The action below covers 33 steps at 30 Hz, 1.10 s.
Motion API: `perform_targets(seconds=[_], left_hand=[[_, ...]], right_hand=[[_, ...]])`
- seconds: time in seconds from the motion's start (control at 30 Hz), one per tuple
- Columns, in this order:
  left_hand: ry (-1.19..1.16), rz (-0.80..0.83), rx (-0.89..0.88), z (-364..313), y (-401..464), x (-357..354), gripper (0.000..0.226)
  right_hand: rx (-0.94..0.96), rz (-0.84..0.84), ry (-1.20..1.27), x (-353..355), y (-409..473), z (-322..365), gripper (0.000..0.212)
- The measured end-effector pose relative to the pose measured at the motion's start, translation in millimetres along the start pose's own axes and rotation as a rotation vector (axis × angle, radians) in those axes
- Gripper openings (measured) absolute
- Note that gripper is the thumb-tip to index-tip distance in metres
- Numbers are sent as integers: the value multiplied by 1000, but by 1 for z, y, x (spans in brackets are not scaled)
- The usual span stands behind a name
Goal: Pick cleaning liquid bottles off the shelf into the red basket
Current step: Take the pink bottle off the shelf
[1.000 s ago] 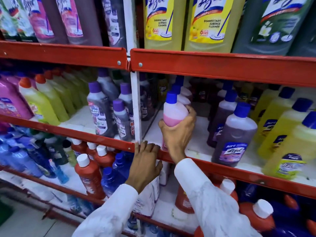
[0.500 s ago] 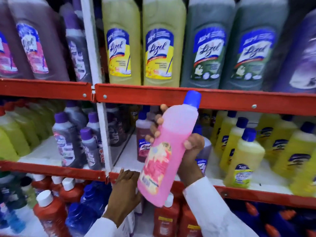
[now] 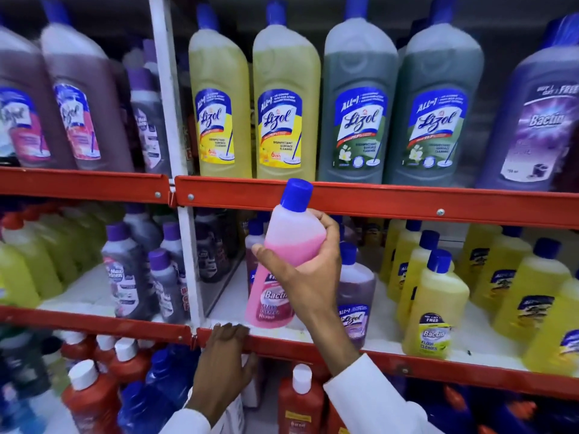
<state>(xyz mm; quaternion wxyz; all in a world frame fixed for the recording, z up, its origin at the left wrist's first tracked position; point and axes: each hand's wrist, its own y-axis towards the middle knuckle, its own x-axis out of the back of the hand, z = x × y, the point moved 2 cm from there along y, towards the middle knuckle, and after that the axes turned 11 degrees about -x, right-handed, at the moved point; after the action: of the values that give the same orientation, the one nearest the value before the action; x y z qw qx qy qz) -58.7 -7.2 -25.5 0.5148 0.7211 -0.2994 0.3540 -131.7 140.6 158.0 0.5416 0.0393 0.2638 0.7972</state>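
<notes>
My right hand grips a pink cleaning liquid bottle with a blue cap, held nearly upright in front of the middle shelf. Its base hangs just above the shelf's red front rail. My left hand rests flat on that rail with its fingers hooked over the edge, holding nothing. The red basket is out of sight.
Large yellow and green bottles line the top shelf. Small yellow bottles and a purple bottle stand right of the pink one. Red bottles with white caps fill the lower shelf. A white upright post divides the bays.
My right hand lifted the pink bottle off the middle shelf, tilted it, then brought it back nearly upright and lower. My view rose toward the top shelf. The left hand stayed on the rail.
</notes>
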Motion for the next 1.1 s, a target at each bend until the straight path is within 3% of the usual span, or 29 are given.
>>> perform_targets(seconds=[0.27, 0.57, 0.8, 0.93, 1.1], left_hand=[[85, -58, 109, 21, -18, -6, 63], [45, -57, 58, 29, -21, -7, 61], [-506, -91, 133, -4, -14, 24, 87], [-833, -44, -19, -54, -15, 40, 66], [-1003, 12, 3, -112, -40, 18, 50]], right_hand=[[47, -99, -220, -22, 5, -48, 84], [-23, -126, -314, -42, 8, -96, 83], [-77, 53, -279, -1, -14, -74, 81], [-113, 154, -312, 43, -41, -62, 78], [-227, 304, -415, 112, -84, -63, 71]])
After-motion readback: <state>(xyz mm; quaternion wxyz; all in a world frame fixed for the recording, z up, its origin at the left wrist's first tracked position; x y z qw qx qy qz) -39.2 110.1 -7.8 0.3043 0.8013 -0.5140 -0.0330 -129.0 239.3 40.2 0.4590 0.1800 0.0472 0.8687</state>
